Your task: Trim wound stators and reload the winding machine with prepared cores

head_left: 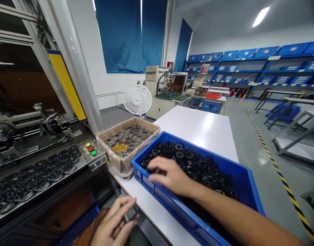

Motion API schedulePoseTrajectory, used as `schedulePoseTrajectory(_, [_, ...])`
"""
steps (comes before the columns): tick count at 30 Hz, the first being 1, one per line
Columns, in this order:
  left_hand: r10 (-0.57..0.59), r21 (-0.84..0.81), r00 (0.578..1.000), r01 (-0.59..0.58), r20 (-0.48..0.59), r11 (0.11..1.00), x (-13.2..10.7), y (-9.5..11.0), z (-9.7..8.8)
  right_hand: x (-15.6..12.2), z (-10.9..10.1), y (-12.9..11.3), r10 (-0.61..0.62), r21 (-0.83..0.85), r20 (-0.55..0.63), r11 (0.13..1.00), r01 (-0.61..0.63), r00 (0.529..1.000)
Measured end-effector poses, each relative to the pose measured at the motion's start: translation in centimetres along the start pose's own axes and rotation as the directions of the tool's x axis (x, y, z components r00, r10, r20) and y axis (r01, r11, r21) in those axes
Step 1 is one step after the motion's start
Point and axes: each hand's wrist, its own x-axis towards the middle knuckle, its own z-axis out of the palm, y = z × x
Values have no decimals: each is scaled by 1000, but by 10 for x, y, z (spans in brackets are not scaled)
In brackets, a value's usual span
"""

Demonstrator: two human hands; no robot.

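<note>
My left hand [115, 223] is low in front of the table edge, its fingers closed round a small dark grey part [130, 214]; most of that part is hidden by the fingers. Over the near wall of a blue bin [251, 184], my right hand [172, 176] hovers with thumb and fingers apart and nothing visible between them. Many loose black spoked wheels [190, 157] fill the bin beneath it.
Left of the bin stands a plastic-lined box [126, 162] of grey wheels with some yellow pieces. Farther left are a button panel [91, 150] and rows of stacked wheels [39, 174] on a machine bed. A white fan [137, 99] stands behind.
</note>
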Motion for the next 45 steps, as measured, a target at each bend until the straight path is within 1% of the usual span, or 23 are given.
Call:
schedulePoseTrajectory(2, [-54, -17, 994, 53, -97, 998, 6, 0, -5, 9, -7, 28, 141, -131, -32, 981, -144, 989])
schedulePoseTrajectory(3, [-101, -52, 988, 96, -119, 994, 8, -1, -7, 11, -7, 41, 185, -178, -22, 966, -186, 982])
schedulePoseTrajectory(5, [-167, -151, 978, 148, -121, 977, 10, -3, -12, 12, 1, 60, 251, -264, 26, 935, -235, 968])
schedulePoseTrajectory(6, [-160, -178, 981, 138, -114, 974, 9, -4, -13, 11, 6, 66, 271, -300, 51, 922, -244, 961])
schedulePoseTrajectory(8, [-75, -132, 992, 61, -103, 989, 6, -7, -14, 8, 16, 72, 284, -357, 81, 903, -238, 955])
schedulePoseTrajectory(11, [104, 67, 994, -101, -39, 993, 3, -7, -16, 9, 19, 73, 242, -408, 76, 893, -191, 967])
schedulePoseTrajectory(13, [161, 155, 987, -161, 15, 975, 4, -3, -20, 12, 13, 68, 195, -437, 32, 885, -162, 980])
schedulePoseTrajectory(15, [143, 167, 989, -148, 45, 975, 5, 1, -25, 13, 6, 53, 144, -463, -39, 874, -146, 989])
schedulePoseTrajectory(16, [115, 131, 992, -121, 49, 984, 5, 4, -26, 10, 4, 41, 78, -452, -78, 886, -105, 994])
schedulePoseTrajectory(17, [82, 53, 995, -85, 50, 995, 5, 6, -26, 5, 3, 26, -12, -421, -114, 906, -37, 993])
schedulePoseTrajectory(18, [49, -61, 997, -46, 59, 997, 4, 7, -24, -1, 3, 10, -147, -360, -162, 929, 80, 976])
schedulePoseTrajectory(19, [23, -188, 997, -9, 76, 982, 3, 9, -21, -8, 5, -8, -286, -271, -202, 935, 227, 937])
schedulePoseTrajectory(20, [7, -306, 995, 24, 97, 952, 2, 9, -17, -15, 8, -25, -377, -184, -245, 923, 339, 893])
schedulePoseTrajectory(21, [0, -404, 993, 48, 117, 914, 1, 9, -12, -20, 10, -40, -413, -97, -284, 910, 402, 865])
schedulePoseTrajectory(22, [6, -474, 990, 63, 144, 878, 0, 8, -8, -25, 13, -52, -415, -10, -291, 902, 431, 862])
schedulePoseTrajectory(24, [25, -542, 982, 82, 187, 836, -1, 4, 1, -29, 17, -66, -384, 96, -281, 901, 424, 879])
schedulePoseTrajectory(26, [16, -566, 977, 110, 213, 817, -1, -2, 7, -31, 19, -69, -361, 137, -266, 903, 406, 894])
schedulePoseTrajectory(28, [19, -558, 974, 114, 228, 822, -1, -8, 12, -31, 19, -67, -358, 155, -264, 901, 406, 896])
schedulePoseTrajectory(31, [83, -513, 974, 37, 209, 858, 0, -10, 14, -33, 20, -65, -361, 166, -272, 895, 413, 892])
schedulePoseTrajectory(35, [125, -455, 981, -45, 148, 889, 1, -1, 14, -34, 20, -67, -398, 146, -255, 885, 442, 881])
schedulePoseTrajectory(38, [121, -464, 985, -49, 127, 884, 2, 2, 11, -34, 20, -68, -456, 102, -215, 869, 484, 864])
schedulePoseTrajectory(42, [113, -478, 985, -36, 134, 878, 0, -7, 8, -34, 19, -66, -500, -20, -191, 862, 506, 845])
schedulePoseTrajectory(45, [79, -467, 988, -7, 135, 884, -2, -11, 8, -34, 18, -65, -527, -71, -181, 849, 524, 830])
